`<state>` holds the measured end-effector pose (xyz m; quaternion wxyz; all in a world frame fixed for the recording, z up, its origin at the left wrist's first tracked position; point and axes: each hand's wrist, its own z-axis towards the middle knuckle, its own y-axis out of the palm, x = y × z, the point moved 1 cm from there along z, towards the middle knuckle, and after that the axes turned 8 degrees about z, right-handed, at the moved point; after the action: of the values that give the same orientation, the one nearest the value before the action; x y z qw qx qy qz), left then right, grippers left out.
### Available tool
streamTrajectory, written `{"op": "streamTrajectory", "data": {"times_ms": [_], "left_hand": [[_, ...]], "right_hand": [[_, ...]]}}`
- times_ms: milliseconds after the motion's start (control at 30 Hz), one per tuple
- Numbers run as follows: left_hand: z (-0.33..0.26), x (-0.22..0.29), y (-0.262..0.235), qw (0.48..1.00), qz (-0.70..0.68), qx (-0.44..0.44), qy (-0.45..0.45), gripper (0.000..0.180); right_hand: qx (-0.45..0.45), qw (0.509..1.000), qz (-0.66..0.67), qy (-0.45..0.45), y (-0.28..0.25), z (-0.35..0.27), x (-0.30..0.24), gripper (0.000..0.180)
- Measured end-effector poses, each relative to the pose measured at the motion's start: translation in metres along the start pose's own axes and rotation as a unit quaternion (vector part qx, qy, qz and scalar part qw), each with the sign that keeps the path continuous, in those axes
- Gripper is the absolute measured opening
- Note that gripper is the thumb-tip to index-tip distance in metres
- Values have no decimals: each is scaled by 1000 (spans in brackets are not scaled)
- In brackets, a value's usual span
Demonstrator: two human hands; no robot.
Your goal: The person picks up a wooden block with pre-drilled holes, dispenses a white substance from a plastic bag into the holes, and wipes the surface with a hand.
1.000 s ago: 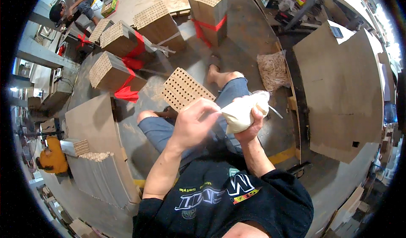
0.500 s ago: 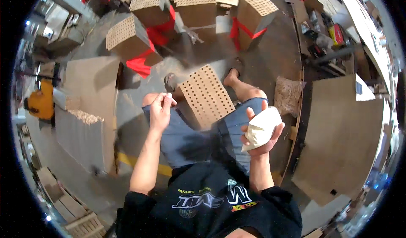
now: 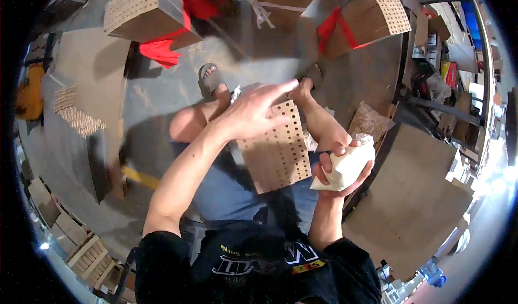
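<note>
A light brown board with rows of round holes lies between my knees, its near part over my lap. Across its far left part reaches my left hand, fingers stretched out and nothing visible in them. The hand covers that part of the board, and I cannot tell whether it touches it. To the right of the board, my right hand is wrapped round a cream-coloured soft bag, held above my right thigh. Whatever fills the bag is hidden.
Ahead stand tall blocks with hole-covered tops, tied with red cloth. A clear bag of small wooden pieces lies to the right. Many wooden sticks are stacked at left, near a person in yellow. A shelf is at far right.
My left hand has moved right and forward over the board, its fingers opening from a pinch. The right hand still holds the bag, and the view has tilted down.
</note>
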<state>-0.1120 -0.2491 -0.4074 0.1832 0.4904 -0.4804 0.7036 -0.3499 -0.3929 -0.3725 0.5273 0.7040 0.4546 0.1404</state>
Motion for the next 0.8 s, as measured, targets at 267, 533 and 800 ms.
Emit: {"op": "streamTrajectory", "data": {"times_ms": [267,533,800], "left_hand": [[76,-26,13,957,-59,-245,-145,20],[79,-68,-4,967,-122,52,-218,27],[50,-86,2,964,-30,1,-265,32]], "right_hand": [[-132,987,-9,96,-6,37,1,56],[-181,976,3,121,-18,62,9,60],[35,995,-57,-70,-3,42,34,63]]}}
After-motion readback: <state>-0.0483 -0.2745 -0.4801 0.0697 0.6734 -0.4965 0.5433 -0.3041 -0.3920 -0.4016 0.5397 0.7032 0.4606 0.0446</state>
